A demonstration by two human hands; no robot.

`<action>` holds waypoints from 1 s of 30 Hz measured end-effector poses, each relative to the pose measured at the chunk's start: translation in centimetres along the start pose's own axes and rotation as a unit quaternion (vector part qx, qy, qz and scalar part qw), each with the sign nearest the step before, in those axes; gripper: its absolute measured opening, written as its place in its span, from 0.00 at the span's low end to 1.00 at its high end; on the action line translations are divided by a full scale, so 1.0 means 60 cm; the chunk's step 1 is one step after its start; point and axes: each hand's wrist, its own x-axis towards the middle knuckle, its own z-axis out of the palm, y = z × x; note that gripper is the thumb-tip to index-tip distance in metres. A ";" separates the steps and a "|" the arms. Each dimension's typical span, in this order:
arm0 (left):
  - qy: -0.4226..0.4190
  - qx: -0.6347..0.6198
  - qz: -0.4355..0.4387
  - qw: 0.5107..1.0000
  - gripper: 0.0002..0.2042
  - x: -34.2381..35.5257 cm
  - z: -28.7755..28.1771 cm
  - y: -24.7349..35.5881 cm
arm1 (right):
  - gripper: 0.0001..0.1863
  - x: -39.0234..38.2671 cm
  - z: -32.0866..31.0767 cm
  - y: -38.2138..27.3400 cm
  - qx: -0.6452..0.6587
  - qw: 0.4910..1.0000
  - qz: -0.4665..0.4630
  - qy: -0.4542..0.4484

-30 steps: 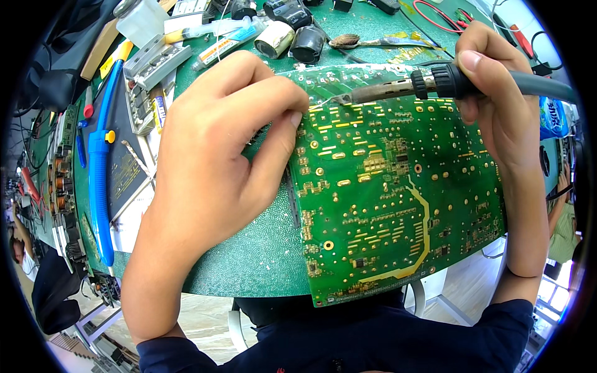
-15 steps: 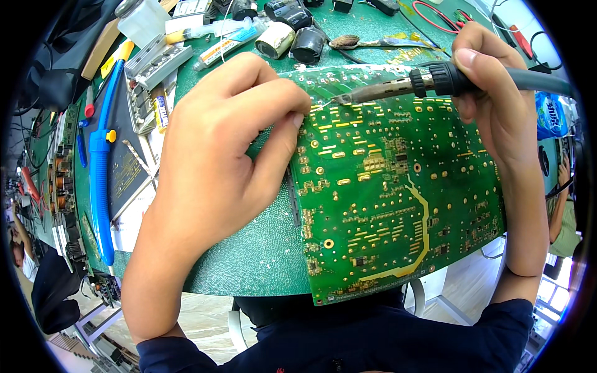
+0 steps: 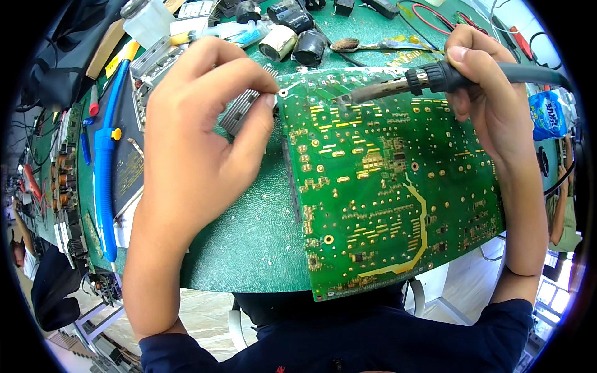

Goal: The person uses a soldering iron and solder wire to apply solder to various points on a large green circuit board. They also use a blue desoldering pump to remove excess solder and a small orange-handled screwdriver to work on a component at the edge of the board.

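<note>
A large green circuit board (image 3: 379,205) lies on the green table mat, its soldered side up, with gold pads and traces. My right hand (image 3: 488,93) is closed around the black grip of a soldering iron (image 3: 385,88). The iron's sooty barrel points left, its tip low over pads near the board's far edge; contact there cannot be made out. My left hand (image 3: 208,118) pinches thumb and forefinger beside the board's far left corner. A thin solder wire is in that pinch, barely visible now. Behind those fingers shows a ribbed grey heat sink (image 3: 239,113).
Left of my arm stands a long blue solder sucker (image 3: 104,180). Black capacitors (image 3: 308,48), a brush (image 3: 348,45) and a syringe (image 3: 211,32) lie beyond the board. A blue packet (image 3: 548,115) sits at right. Another person's arm (image 3: 563,202) shows at the far right.
My left hand has moved left, away from the iron's tip, uncovering the board's corner and the heat sink. The iron has shifted slightly; my right hand still holds it.
</note>
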 end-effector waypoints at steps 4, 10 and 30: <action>-0.011 0.040 -0.033 0.999 0.04 0.003 -0.022 -0.020 | 0.12 -0.001 0.005 -0.006 0.018 1.000 -0.003 0.013; -0.060 0.016 -0.075 0.995 0.04 0.006 -0.034 -0.045 | 0.10 0.007 0.003 0.000 0.075 0.997 0.010 -0.013; -0.085 0.306 -0.392 0.864 0.25 -0.111 -0.200 -0.141 | 0.09 0.004 -0.001 -0.012 0.084 0.995 -0.026 -0.038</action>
